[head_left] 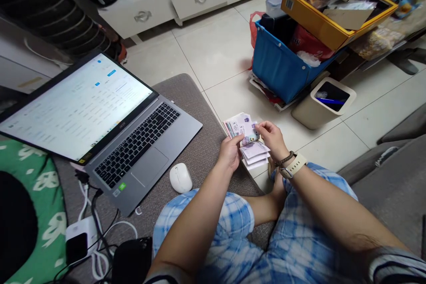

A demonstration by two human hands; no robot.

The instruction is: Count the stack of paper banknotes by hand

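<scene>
A fanned stack of banknotes (237,125) is gripped by my left hand (229,153), thumb pressed across its face. The lower ends of several notes (255,154) fold down beneath the thumb, pale purple and white. My right hand (271,136) pinches the right edge of a purple note marked with a 5, its fingertips close together. Both hands are over the front edge of the grey upholstered seat (186,93), above my crossed legs. A watch with a beige strap (294,166) and a dark braided bracelet are on my right wrist.
An open laptop (143,155) and a white mouse (180,177) lie on the seat to the left, with cables and a white charger (80,237) nearby. Beyond the tiled floor stand a blue bin (278,64), a yellow box (316,20) and a beige waste bin (308,106).
</scene>
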